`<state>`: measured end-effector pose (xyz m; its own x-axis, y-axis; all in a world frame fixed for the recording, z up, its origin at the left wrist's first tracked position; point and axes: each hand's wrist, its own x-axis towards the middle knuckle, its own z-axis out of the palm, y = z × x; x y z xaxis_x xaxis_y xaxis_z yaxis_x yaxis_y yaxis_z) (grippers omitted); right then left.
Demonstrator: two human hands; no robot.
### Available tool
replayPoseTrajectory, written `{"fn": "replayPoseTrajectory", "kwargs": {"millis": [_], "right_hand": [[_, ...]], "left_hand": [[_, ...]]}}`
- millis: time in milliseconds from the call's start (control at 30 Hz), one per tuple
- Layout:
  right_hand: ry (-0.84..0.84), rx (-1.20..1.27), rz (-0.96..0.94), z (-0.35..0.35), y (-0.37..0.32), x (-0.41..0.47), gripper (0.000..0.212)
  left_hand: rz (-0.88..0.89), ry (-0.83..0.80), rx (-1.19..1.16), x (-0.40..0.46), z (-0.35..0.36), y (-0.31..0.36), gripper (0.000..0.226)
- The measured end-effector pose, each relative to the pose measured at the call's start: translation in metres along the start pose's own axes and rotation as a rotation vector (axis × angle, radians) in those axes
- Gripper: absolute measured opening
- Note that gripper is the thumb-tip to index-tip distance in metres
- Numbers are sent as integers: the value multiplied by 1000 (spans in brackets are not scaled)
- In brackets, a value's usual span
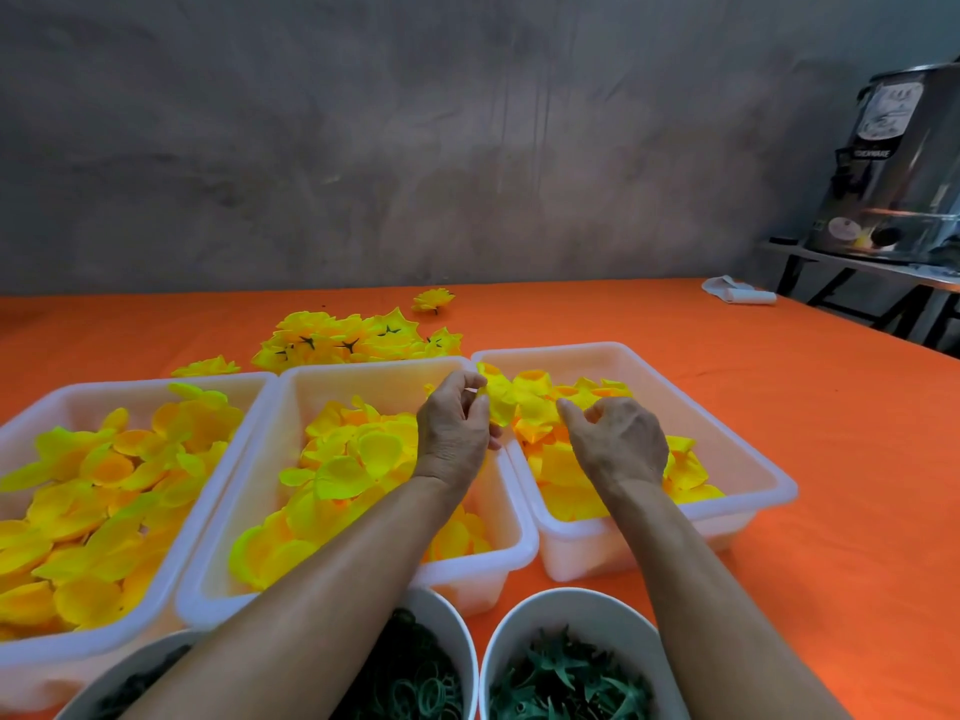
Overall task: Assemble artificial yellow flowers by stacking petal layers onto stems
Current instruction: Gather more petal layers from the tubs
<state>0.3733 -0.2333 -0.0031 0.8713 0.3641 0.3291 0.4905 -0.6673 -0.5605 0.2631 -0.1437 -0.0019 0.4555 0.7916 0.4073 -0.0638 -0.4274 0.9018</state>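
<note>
Three white trays are set side by side on an orange tablecloth (779, 407), each holding loose yellow petal layers: the left tray (130, 387), the middle tray (363, 368) and the right tray (675, 387). The left hand (454, 428) is raised over the gap between the middle and right trays, and a small yellow petal piece (500, 402) is pinched between its thumb and fingertips. The right hand (618, 439) is lowered into the right tray with its fingers curled among the petals (545, 402); whether anything is gripped by it cannot be told.

Finished yellow flowers (343, 340) are heaped on the cloth just behind the middle tray, with one more flower (432, 299) lying apart, nearer the grey wall (415, 148). Two white bowls are seen at the near edge: the left bowl (447, 626) is filled with thin green rings, partly hidden by the left forearm, and the right bowl (571, 610) with green star-shaped pieces. A metal urn (904, 163) is seen on a side table at far right.
</note>
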Motion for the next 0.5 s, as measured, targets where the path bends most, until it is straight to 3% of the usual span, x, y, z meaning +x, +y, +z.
{"fn": "replayPoseTrajectory", "kwargs": {"millis": [100, 167, 300, 500], "right_hand": [[108, 62, -74, -1, -2, 0, 35], [214, 215, -267, -2, -3, -3, 26], [17, 228, -661, -3, -8, -12, 40], [-23, 110, -719, 4, -7, -9, 33]], "left_hand": [[-6, 9, -12, 1, -1, -1, 17], [-4, 10, -19, 2, -1, -2, 17], [-14, 18, -33, 4, -1, -4, 18], [-68, -49, -86, 3, 1, -3, 18]]}}
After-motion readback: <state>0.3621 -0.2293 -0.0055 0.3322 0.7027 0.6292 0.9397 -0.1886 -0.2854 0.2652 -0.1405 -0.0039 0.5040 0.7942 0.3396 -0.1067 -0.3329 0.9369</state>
